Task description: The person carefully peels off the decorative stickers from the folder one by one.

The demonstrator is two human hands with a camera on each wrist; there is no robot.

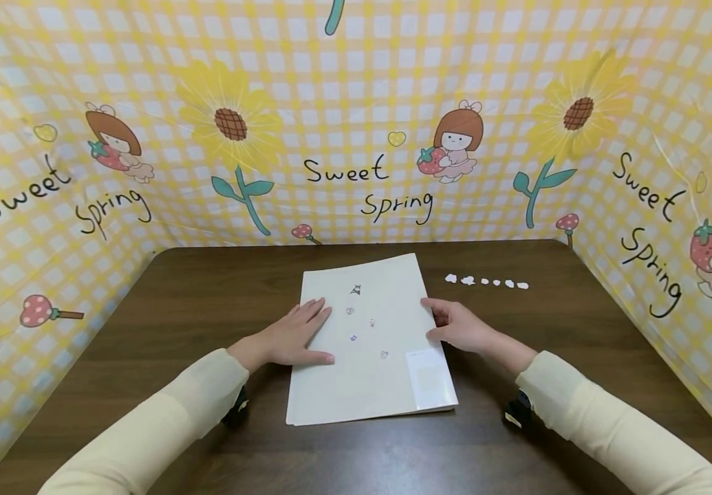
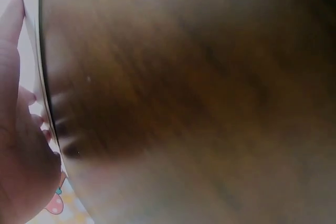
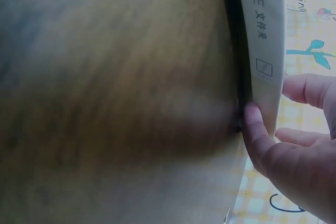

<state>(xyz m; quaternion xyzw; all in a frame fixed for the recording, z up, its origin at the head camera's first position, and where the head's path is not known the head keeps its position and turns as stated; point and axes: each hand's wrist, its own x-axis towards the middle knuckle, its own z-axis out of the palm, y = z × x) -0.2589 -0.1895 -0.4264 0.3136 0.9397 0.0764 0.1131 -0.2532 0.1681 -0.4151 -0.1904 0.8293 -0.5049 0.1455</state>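
Where the white folder point(image 1: 356, 392) lies: flat at the middle of the table point(image 1: 176, 302), a smooth rectangle with five small motifs point(image 1: 356, 290) and a glossy pale patch point(image 1: 428, 386) at its near right corner.
Left hand point(image 1: 296, 335): fingers spread over the left edge, thumb straight on top.
Right hand point(image 1: 462, 328): bent fingers grip the right edge, well apart from the left hand.
White pieces point(image 1: 468, 280): six, small, irregular, in a row far right.
Table: dark wood grain, faintly shiny.
Cloth point(image 1: 343, 75): creased yellow check.
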